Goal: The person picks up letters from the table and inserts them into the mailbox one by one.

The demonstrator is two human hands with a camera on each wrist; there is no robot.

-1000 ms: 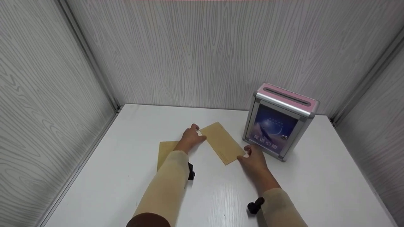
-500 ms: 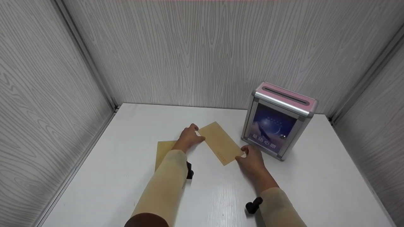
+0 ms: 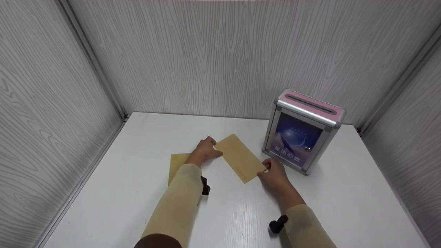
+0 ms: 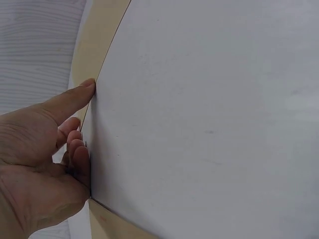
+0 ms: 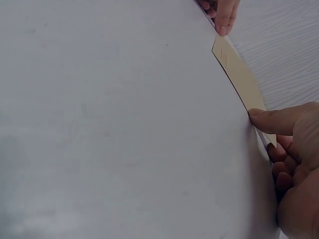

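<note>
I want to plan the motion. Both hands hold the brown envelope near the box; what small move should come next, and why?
Probably lift the envelope off the table: the left hand and right hand already pinch its ends, yet it lies low, beneath the box slot.

You have a white counter (image 3: 137, 193) in front of you, closed in by grey wood-grain walls (image 3: 213, 55) on three sides. Toward the back right stands an upright box (image 3: 301, 136) with a pink slotted top, silver frame and a blue night-sky picture on its front. A second tan envelope (image 3: 175, 163) lies flat to the left.
</note>
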